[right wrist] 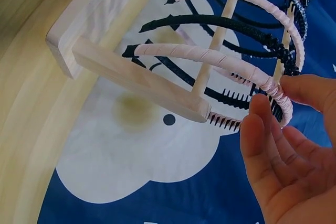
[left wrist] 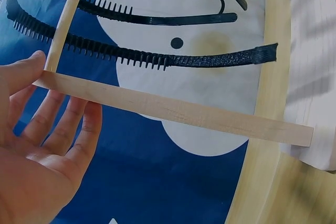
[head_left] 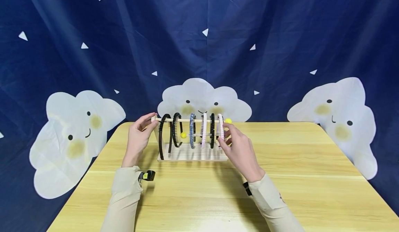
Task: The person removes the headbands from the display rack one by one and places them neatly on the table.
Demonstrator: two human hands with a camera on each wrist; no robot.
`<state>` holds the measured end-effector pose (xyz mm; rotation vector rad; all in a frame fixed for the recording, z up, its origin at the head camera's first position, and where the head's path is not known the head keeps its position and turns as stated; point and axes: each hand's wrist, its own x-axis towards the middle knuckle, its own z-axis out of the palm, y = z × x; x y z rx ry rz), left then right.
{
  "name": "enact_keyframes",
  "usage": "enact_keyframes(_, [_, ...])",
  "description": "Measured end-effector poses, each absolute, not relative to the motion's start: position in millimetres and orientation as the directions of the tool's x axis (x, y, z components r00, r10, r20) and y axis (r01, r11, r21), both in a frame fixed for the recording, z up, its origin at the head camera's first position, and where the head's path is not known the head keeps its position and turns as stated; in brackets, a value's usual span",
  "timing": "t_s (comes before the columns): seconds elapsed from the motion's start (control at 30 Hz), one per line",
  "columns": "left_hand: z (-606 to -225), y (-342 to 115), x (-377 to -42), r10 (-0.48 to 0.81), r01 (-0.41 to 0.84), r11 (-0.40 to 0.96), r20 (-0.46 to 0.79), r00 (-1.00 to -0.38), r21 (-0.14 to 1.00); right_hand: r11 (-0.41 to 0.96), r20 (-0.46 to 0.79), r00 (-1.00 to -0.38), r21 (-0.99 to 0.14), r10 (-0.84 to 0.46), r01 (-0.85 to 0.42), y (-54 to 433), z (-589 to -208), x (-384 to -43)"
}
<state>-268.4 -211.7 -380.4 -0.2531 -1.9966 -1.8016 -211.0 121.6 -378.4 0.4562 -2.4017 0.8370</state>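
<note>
A wooden headband stand (head_left: pixel 187 157) sits on the table, with several headbands hung over its top rod. At its left end my left hand (head_left: pixel 138 140) grips the top of the upright post (left wrist: pixel 173 107) where the rod meets it, thumb on one side and fingers behind. My right hand (head_left: pixel 242 152) pinches the rightmost pink headband (right wrist: pixel 205 55), a satin-wrapped one with comb teeth, near its top. Left of it hang a black headband (head_left: pixel 212 131), another pink headband (head_left: pixel 204 131), a blue glittery headband (head_left: pixel 191 131) and black toothed headbands (head_left: pixel 160 138) at the left end.
Yellow balls cap the rod ends, one yellow ball (head_left: pixel 184 135) on a lower rod and another yellow ball (head_left: pixel 228 121) at the right. The light wooden table (head_left: pixel 311 176) reaches back to a dark blue curtain (head_left: pixel 274 24) with white cloud shapes.
</note>
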Motion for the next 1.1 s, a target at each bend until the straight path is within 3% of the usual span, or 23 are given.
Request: enact_keyframes(1.1, [-380.7, -212.5, -269.0, -0.161, 0.392, 0.133, 0.41, -0.898, 0.91, 0.735, 0.601, -0.796, -0.506, -0.074, -0.451, 132.0, -366.3, -207.4])
